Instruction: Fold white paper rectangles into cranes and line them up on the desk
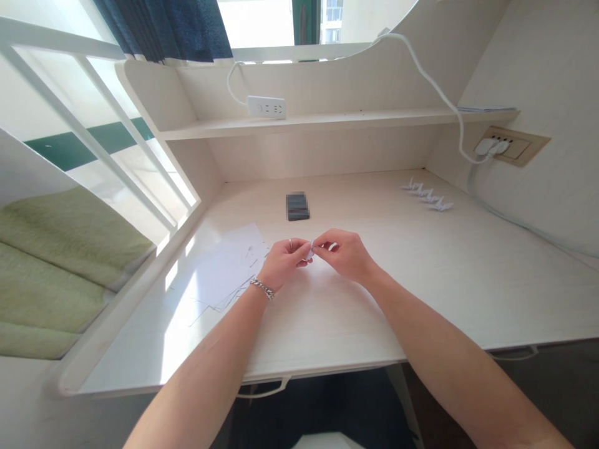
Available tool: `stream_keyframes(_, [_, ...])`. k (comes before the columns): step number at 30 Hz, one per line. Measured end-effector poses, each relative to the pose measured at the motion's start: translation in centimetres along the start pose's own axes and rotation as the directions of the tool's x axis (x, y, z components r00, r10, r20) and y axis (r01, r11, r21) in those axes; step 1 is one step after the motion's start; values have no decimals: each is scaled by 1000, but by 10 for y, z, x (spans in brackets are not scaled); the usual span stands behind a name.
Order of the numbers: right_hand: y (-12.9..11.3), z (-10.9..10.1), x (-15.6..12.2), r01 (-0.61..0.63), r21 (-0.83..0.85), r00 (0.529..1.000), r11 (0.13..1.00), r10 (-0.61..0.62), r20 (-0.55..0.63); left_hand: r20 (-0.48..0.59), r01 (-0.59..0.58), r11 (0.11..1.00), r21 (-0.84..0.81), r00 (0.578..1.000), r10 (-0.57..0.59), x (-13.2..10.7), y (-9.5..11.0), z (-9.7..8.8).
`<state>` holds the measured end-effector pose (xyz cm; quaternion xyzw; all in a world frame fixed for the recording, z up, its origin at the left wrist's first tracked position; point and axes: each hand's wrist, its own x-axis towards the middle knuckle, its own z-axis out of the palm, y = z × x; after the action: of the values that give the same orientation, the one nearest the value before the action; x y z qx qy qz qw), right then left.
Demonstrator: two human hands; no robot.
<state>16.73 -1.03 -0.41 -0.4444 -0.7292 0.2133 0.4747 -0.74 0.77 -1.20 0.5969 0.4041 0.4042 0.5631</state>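
Note:
Between my two hands, just above the desk, is a small piece of folded white paper, mostly covered by fingers. My left hand pinches it from the left, thumb on top; a ring and a chain bracelet are on this hand and wrist. From the right, the thumb and forefinger of my right hand grip the paper's edge. The exact folded shape is too small to make out. Several white paper cranes stand in a slanting row at the back right of the desk.
Loose white paper sheets lie left of my hands. A dark, blurred-out flat object rests behind them. On the shelf sits a white power strip. A white cable runs to the wall socket. White rails border the left side.

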Motion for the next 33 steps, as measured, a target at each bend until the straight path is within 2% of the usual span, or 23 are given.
stream_keyframes(5, [2, 0, -1, 50, -148, 998, 988, -53, -23, -40, 6, 1000, 22, 999, -5, -1, 2, 3])
stream_keyframes(13, [-2, -2, -3, 107, -377, 994, 920, -101, 35, -54, 16, 999, 49, 998, -13, 1, 0, 2])
stream_keyframes(21, [-3, 0, -4, 119, -417, 993, 901, -116, 33, -37, 18, 1000, 19, 999, -17, 1, -1, 2])
stream_keyframes(33, [-1, 3, -2, 115, -387, 991, 915, -132, -18, -103, 0, 1000, -27, 995, -3, 1, -1, 7])
